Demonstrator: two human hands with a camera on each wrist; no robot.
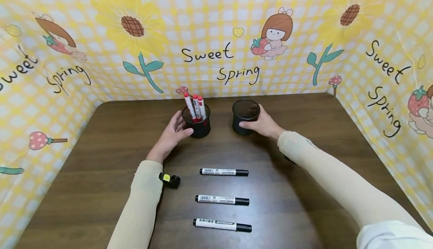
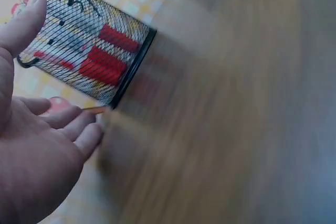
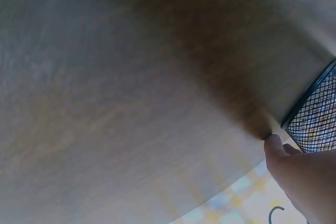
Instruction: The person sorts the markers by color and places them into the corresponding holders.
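Observation:
A black mesh pen cup (image 1: 202,130) stands at the left with several red-capped markers (image 1: 196,108) in it, caps up. My left hand (image 1: 172,134) is beside this cup, thumb near its front; in the left wrist view the hand (image 2: 42,150) has its fingers extended alongside the mesh cup (image 2: 89,43). A second black mesh cup (image 1: 245,114), to the right, holds no markers. My right hand (image 1: 265,125) grips it from the right, thumb across its front. Only part of that cup (image 3: 317,116) and the right hand (image 3: 310,177) shows in the right wrist view.
Three black-capped markers, the far one (image 1: 223,172), the middle one (image 1: 221,200) and the near one (image 1: 221,225), lie in a column on the brown table (image 1: 101,189). A yellow checked cloth (image 1: 209,23) hangs around the table's back and sides.

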